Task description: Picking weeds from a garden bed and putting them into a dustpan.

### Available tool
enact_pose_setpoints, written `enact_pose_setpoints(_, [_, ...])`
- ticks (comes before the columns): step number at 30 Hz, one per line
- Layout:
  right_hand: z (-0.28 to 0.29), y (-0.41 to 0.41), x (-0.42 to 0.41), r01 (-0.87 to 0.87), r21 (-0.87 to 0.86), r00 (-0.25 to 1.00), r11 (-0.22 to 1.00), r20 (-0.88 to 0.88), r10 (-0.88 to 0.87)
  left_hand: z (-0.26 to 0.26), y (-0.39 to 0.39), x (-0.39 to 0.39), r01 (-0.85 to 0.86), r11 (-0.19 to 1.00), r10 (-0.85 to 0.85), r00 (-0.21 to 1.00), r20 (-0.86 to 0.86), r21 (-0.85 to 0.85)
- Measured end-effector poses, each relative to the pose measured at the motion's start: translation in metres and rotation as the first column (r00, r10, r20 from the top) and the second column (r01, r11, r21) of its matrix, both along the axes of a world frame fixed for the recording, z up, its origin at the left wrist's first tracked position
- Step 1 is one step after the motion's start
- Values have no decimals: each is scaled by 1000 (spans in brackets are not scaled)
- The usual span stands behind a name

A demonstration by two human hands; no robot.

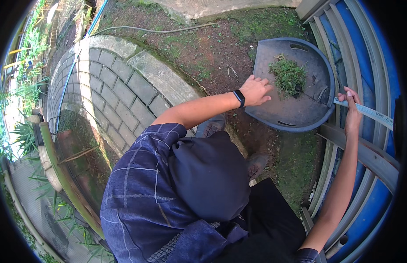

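Note:
A wide, dark plastic dustpan point(272, 115) lies on the ground at the right. On it rests a clump of green weeds point(288, 76), with loose soil and dry bits around it. My left hand point(256, 90), with a black watch on the wrist, hovers over the pan's straight edge, just left of the weeds. Its fingers are spread and nothing shows in them. A pale blue plastic pipe point(376, 115) bearing print runs right from the pan's rounded rim like a handle. Around this pipe, close to the rim, my right hand point(353, 107) is closed.
Metal rails point(364, 148) with blue sheeting behind stand along the right. Mossy soil point(203, 56) surrounds the pan. A concrete kerb point(164, 74) borders grey paving point(108, 82). A thin hose point(157, 31) and a blue hose point(70, 74) cross the ground. Bamboo poles point(64, 177) lie left.

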State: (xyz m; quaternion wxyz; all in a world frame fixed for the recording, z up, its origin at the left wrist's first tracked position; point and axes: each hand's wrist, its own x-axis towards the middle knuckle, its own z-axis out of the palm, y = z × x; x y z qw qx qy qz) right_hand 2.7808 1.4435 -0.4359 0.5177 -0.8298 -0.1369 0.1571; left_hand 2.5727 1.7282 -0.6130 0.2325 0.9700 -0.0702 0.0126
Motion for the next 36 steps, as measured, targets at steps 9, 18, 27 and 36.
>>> enact_pose_setpoints(9, [0, 2, 3, -20, -18, 1000, 1000, 22, 20, -1, 151, -102, -279, 880, 402, 868, -290, 385])
enact_pose_setpoints(18, [-3, 6, 8, -3, 8, 1000, 1000, 28, 3, 0, 174, -125, -270, 765, 567, 714, -411, 585])
enact_pose_setpoints(27, [-4, 6, 7, 13, 60, 1000, 998, 19, -15, -28, 189, -107, -299, 776, 541, 768, -342, 556])
enact_pose_setpoints(36, [-6, 7, 7, 88, 57, 996, 994, -7, -88, -87, 232, -21, -751, 650, 760, 644, -89, 120])
